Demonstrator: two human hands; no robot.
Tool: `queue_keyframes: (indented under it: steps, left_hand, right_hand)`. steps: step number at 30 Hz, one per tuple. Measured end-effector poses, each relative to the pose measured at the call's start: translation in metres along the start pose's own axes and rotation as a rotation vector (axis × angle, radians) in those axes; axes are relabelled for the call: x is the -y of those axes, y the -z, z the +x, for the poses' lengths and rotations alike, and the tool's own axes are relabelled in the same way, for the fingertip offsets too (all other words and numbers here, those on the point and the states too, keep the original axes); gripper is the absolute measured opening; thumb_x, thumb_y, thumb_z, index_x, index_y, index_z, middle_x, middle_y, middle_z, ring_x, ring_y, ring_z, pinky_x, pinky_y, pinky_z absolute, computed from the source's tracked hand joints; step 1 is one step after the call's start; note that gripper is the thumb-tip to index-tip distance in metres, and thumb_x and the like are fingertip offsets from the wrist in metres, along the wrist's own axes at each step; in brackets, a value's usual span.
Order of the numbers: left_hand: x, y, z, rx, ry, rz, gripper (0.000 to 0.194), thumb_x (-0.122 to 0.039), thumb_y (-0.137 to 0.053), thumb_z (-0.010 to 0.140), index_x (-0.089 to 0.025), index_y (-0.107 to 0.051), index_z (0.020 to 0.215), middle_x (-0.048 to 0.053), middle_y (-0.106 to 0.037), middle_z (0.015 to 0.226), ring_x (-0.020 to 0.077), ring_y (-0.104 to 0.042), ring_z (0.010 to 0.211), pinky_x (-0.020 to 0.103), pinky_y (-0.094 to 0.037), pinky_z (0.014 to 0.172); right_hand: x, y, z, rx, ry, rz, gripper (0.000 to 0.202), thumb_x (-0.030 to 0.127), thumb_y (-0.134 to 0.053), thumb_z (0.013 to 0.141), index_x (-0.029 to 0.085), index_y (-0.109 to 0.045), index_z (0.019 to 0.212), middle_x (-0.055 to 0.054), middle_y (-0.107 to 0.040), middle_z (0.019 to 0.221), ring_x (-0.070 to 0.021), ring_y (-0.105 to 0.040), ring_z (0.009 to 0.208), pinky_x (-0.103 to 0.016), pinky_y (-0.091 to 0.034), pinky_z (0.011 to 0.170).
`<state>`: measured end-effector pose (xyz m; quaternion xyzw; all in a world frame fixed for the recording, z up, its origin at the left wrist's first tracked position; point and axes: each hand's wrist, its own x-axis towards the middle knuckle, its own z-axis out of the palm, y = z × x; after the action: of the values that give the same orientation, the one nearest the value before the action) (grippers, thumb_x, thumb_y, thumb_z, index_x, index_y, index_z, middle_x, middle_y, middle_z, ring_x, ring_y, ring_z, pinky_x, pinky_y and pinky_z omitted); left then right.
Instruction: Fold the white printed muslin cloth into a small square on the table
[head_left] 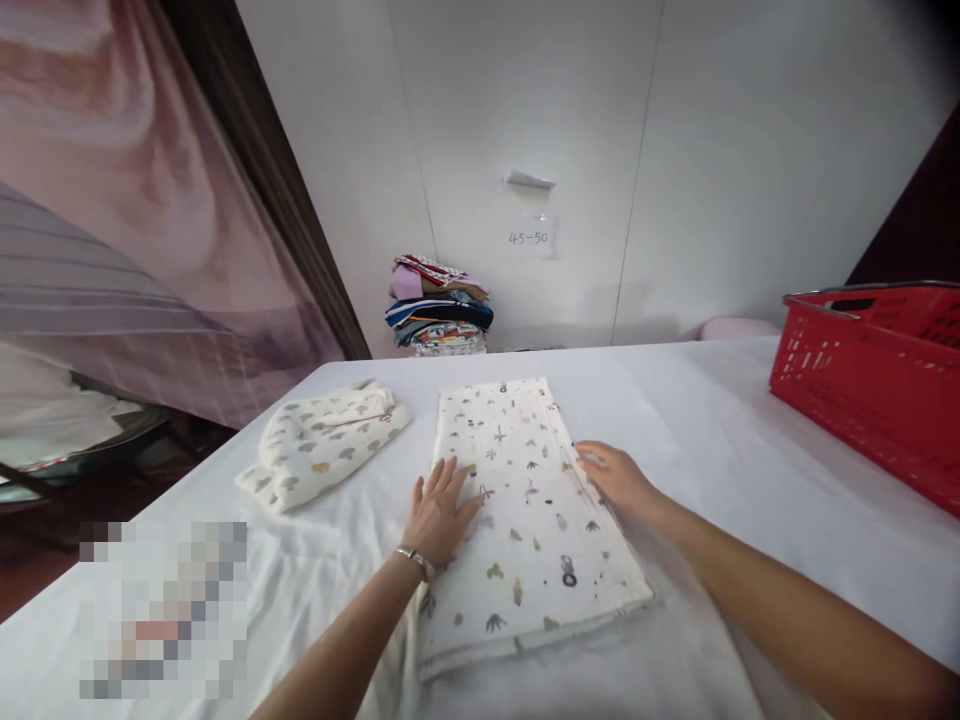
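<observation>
A white cloth [525, 510] printed with small plants and figures lies folded into a long rectangle on the white-covered table. My left hand [439, 515], with a bracelet at the wrist, rests on its left edge, fingers spread. Along the right edge, my right hand [615, 475] touches the side of the cloth, its fingers stretched out and holding nothing that I can see. To the left lies a second white cloth [322, 440] with grey-green and yellow shapes, loosely folded, apart from both hands.
A red plastic basket [862, 370] stands at the table's right side. Behind the far edge rises a stack of folded fabrics [439, 305] against the white wall. A paper marked 45-50 [531, 238] hangs there. Pink curtain [150, 200] drapes at left; one table patch is pixelated.
</observation>
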<state>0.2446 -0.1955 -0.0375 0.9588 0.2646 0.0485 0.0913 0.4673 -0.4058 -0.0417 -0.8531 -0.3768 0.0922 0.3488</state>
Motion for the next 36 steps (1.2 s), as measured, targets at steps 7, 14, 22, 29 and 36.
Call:
queue_keyframes:
  steps: [7,14,22,29,36]
  left_hand:
    - [0.001,-0.014,0.005,0.027,0.003,0.008,0.059,-0.054,-0.028,0.088,-0.024,-0.034,0.138,0.005,-0.025,0.147,0.0245,-0.013,0.137,0.051,-0.013,0.108]
    - [0.002,-0.015,0.003,0.004,0.009,0.009,0.058,-0.054,-0.03,0.088,-0.024,-0.036,0.137,0.004,-0.027,0.147,0.0241,-0.015,0.137,0.05,-0.015,0.108]
    - [0.0,-0.012,0.002,0.006,0.021,-0.035,0.057,-0.054,-0.03,0.087,-0.025,-0.037,0.136,0.003,-0.027,0.147,0.0237,-0.015,0.137,0.05,-0.015,0.108]
    - [0.002,-0.015,0.002,-0.011,0.01,-0.052,0.058,-0.054,-0.032,0.087,-0.025,-0.036,0.136,0.003,-0.026,0.147,0.0241,-0.015,0.137,0.05,-0.015,0.108]
    - [0.003,-0.016,0.001,-0.012,0.005,-0.051,0.058,-0.055,-0.031,0.087,-0.025,-0.037,0.136,0.003,-0.027,0.146,0.0246,-0.015,0.137,0.05,-0.015,0.108]
  right_hand:
    - [-0.001,-0.001,0.074,-0.058,-0.128,-0.084,0.017,0.022,-0.048,0.075,0.02,-0.065,0.074,-0.001,-0.067,0.079,-0.0147,-0.058,0.075,-0.022,-0.037,0.063]
    - [-0.001,-0.022,0.104,-0.022,-0.216,-0.161,0.019,0.037,-0.055,0.074,0.019,-0.062,0.076,-0.003,-0.065,0.079,-0.0152,-0.055,0.071,-0.022,-0.03,0.055]
    - [-0.005,-0.023,0.111,-0.031,-0.268,-0.219,0.015,0.028,-0.05,0.076,0.019,-0.062,0.08,-0.003,-0.065,0.085,-0.0145,-0.056,0.075,-0.022,-0.03,0.055]
    - [-0.005,-0.018,0.112,0.021,-0.27,-0.269,0.023,0.035,-0.048,0.078,0.019,-0.064,0.082,-0.004,-0.067,0.087,-0.0158,-0.058,0.078,-0.022,-0.032,0.056]
    - [0.0,-0.019,0.127,0.053,-0.288,-0.331,0.031,0.042,-0.045,0.081,0.018,-0.066,0.082,-0.007,-0.068,0.085,-0.0187,-0.061,0.078,-0.024,-0.034,0.056]
